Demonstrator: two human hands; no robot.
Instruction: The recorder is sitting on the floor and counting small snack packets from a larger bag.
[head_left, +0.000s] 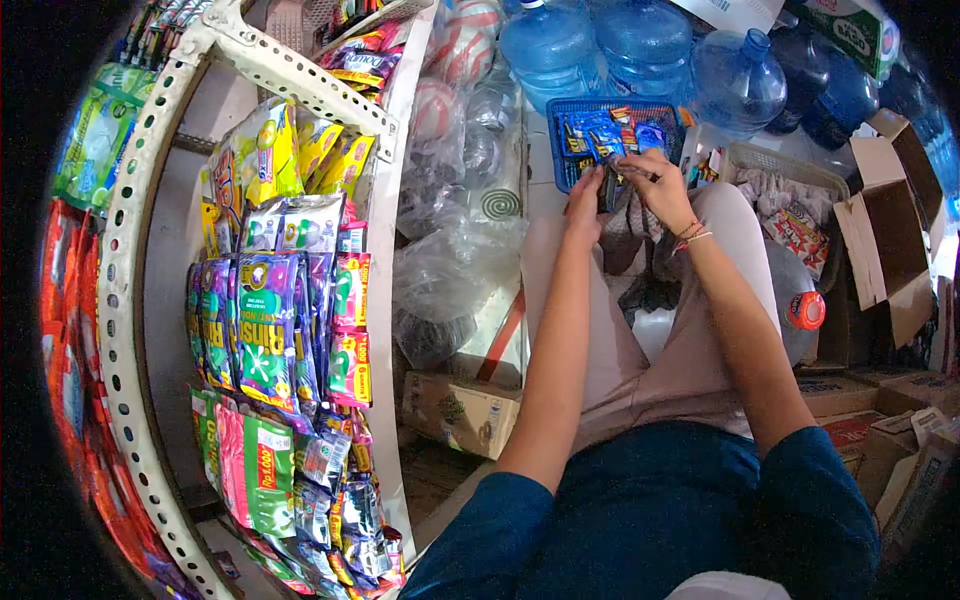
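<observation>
Both my hands meet at the near edge of a blue plastic basket (556, 150) that holds many small blue packets (596, 135). My left hand (585, 199) lies along the left side of a dark, narrow item, with its fingers near the packets. Just right of it, my right hand (657, 180) has its thumb and fingers pinched together at the packets' near end. What exactly lies between the fingertips is too small to tell. A greyish patterned cloth (634, 221) hangs below the hands, between my knees.
Metal shelving (127, 247) with detergent sachets (262, 322) stands at left, beside clear plastic bags (450, 255). Large blue water jugs (645, 45) are behind the basket. At right are a tray of packets (840, 180), an open cardboard box (900, 225) and a bottle with a red cap (806, 310).
</observation>
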